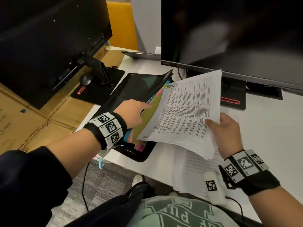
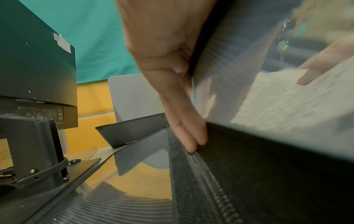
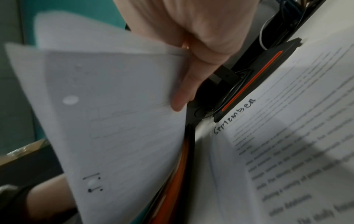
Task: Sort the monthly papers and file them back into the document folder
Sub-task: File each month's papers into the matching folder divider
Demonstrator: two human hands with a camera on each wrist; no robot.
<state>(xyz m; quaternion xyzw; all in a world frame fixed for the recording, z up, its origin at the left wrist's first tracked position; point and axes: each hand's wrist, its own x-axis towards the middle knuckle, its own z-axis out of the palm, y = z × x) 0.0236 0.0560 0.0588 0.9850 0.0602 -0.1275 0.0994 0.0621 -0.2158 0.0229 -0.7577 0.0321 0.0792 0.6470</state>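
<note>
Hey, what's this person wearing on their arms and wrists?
Both wrists carry black fabric bands with white square-code tags: the left wristband and the right wristband. A dark sleeve is pushed up the left forearm; the right forearm is bare. Both hands are ungloved.

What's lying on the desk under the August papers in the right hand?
Under the August papers, more white printed sheets lie on the desk; the right wrist view shows one marked September. How many lie below is hidden.

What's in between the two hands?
In the head view, the olive divider of the folder and the August papers lie between the left hand and right hand.
</note>
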